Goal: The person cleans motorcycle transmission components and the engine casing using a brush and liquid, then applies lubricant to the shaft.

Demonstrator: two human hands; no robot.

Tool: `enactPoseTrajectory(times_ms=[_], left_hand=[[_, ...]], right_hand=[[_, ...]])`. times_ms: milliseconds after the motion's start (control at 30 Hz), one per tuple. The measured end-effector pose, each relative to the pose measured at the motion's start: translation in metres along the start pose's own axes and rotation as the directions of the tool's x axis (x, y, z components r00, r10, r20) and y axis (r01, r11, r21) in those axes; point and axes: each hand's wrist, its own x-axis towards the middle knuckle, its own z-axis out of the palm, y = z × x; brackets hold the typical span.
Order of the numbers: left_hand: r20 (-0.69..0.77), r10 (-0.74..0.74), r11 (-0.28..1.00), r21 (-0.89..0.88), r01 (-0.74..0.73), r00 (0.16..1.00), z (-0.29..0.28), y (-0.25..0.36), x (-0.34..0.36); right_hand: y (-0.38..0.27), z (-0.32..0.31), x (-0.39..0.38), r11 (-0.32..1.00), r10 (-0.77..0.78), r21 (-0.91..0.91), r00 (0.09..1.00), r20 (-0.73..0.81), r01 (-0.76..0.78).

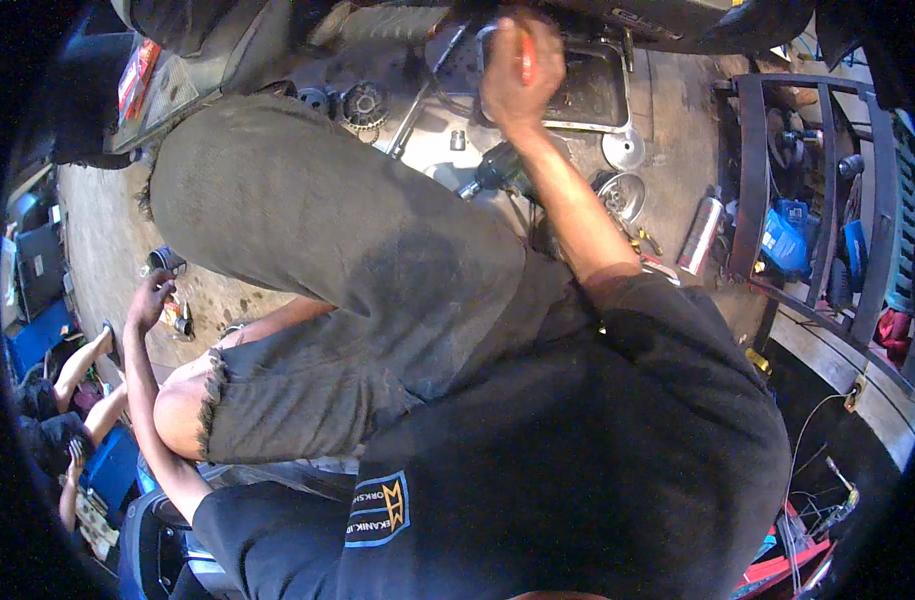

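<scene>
My right hand is closed round a red handle, high over a rectangular metal tray under the dark vehicle body. Below it lie a dark power tool, a small socket, a round metal plate, a metal dish and a long steel bar. Further left is a toothed round part. My left hand is low at the left, fingers loosely bent beside a dark can; whether it touches the can is unclear. A small bottle lies nearby.
The vehicle body overhangs the top. A spray can lies at the right, beside a black metal rack holding blue containers. A co-worker's bare legs and hand show at the far left, near blue boxes.
</scene>
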Motion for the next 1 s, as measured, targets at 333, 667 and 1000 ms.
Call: enactPoseTrajectory(times_ms=[333, 667, 1000], left_hand=[[-0.006, -0.037, 0.999, -0.015, 0.037, 0.999, 0.006, -0.002, -0.011], [-0.014, 0.030, 0.995, -0.092, -0.031, 0.999, 0.003, -0.024, 0.002], [0.003, 0.010, 0.993, -0.118, -0.009, 1.000, 0.007, -0.038, 0.008]], right_hand=[[0.011, 0.024, 0.001, 0.962, -0.219, 0.220, 0.940, 0.261, 0.163], [0.062, -0.060, 0.022, 0.886, -0.389, -0.251, 0.919, 0.057, 0.391], [0.086, -0.149, 0.047, 0.684, -0.077, -0.709, 0.983, 0.167, 0.174]])
